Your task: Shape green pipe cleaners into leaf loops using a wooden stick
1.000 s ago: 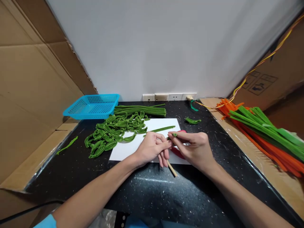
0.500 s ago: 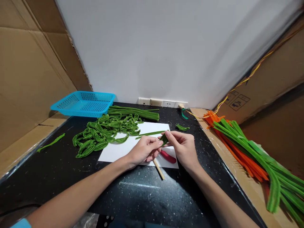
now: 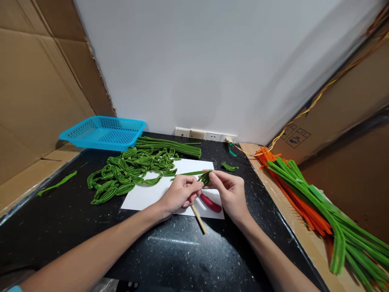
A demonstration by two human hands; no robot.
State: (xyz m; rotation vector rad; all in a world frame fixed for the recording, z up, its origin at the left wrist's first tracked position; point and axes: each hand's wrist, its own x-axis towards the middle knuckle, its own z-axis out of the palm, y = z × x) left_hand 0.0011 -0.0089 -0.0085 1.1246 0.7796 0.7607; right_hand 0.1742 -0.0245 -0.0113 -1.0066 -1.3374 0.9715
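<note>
Handling symbols (image 3: 294, 140) are printed in dark frames on the cardboard box (image 3: 349, 121) at the right; their details are too small to be made out. The upper end of a wooden stick (image 3: 199, 220) is hidden by the left hand (image 3: 179, 192), and whether it is gripped there cannot be told. A red object (image 3: 212, 202) on the white paper (image 3: 142, 200) is partly covered by the fingers, and the long green strips (image 3: 337, 231) are cut off by the right edge. A green leaf-shaped piece (image 3: 205, 178) is held above the paper, pinched between the closed thumb and fingers of the left hand and gripped at its upper right by those of the right hand (image 3: 231, 192). It is fuzzy and ridged lengthwise, its lower part being covered by fingertips. Similar pieces (image 3: 124, 172) are heaped to the left, partly over the paper.
</note>
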